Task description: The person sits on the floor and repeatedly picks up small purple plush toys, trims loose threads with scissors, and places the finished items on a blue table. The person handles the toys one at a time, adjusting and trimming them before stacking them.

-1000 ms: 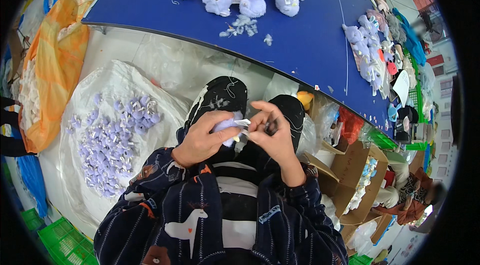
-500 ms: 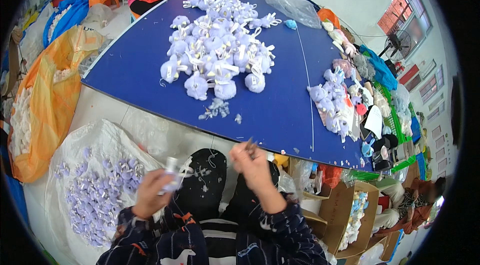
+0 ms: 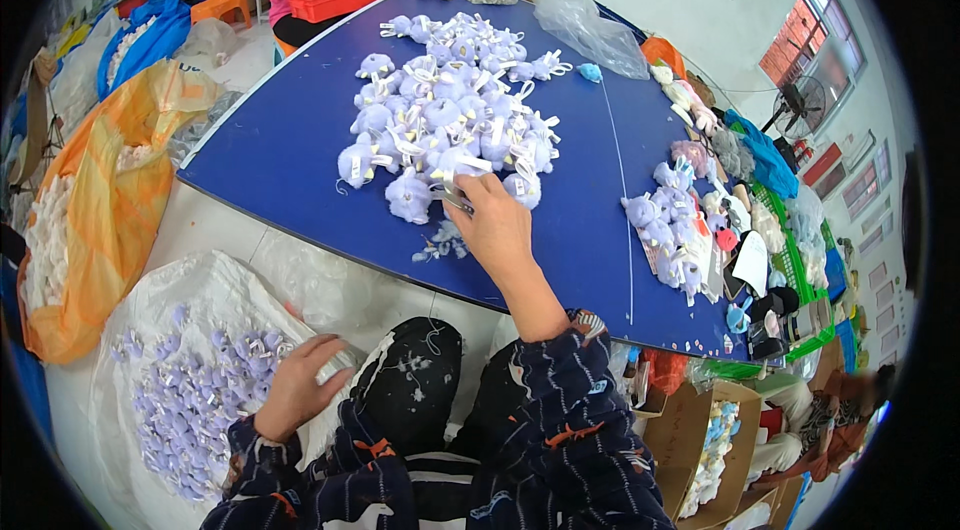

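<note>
The plush toys [image 3: 440, 113] are heaped on the blue worktop [image 3: 570, 250], ahead of me. They are lavender, rounded and fluffy, with white tags or loops and pale yellow parts. My right fingers [image 3: 482, 192] are bent over the near edge of the heap; whether they are clamped on a toy, I cannot tell. My left fingers [image 3: 318, 350] are apart, near the right side of the white sack [image 3: 210, 280], which carries more lavender pieces [image 3: 205, 395].
</note>
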`<action>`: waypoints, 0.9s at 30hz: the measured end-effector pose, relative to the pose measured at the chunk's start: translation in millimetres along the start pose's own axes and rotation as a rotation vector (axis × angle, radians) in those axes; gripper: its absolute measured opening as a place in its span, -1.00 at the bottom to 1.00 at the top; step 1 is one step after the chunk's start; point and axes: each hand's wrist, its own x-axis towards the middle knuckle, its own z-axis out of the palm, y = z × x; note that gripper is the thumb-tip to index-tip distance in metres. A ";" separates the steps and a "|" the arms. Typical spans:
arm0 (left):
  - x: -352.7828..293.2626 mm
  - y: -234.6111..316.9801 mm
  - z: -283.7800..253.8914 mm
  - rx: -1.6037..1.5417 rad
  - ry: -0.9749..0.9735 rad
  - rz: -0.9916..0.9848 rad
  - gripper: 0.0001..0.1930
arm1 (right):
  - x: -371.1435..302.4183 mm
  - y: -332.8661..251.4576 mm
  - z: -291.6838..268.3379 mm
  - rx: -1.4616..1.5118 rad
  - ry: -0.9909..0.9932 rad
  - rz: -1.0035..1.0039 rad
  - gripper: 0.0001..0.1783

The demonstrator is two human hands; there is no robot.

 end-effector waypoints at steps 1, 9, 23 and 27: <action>6.9 5.5 4.6 -0.073 -0.034 0.033 -0.67 | 0.6 5.4 6.3 -0.077 -0.066 -0.007 -0.78; 45.2 39.6 33.5 -0.834 -0.237 -0.081 -0.75 | -7.4 41.7 -19.2 0.816 0.254 0.604 -0.82; 25.9 66.7 75.4 -1.599 -0.142 -0.274 -0.43 | -151.6 -63.8 -53.4 1.103 -0.001 0.558 -0.87; 13.8 69.5 74.8 -1.518 -0.153 -0.230 -0.50 | -165.2 -61.6 -48.2 0.588 0.088 0.138 -0.73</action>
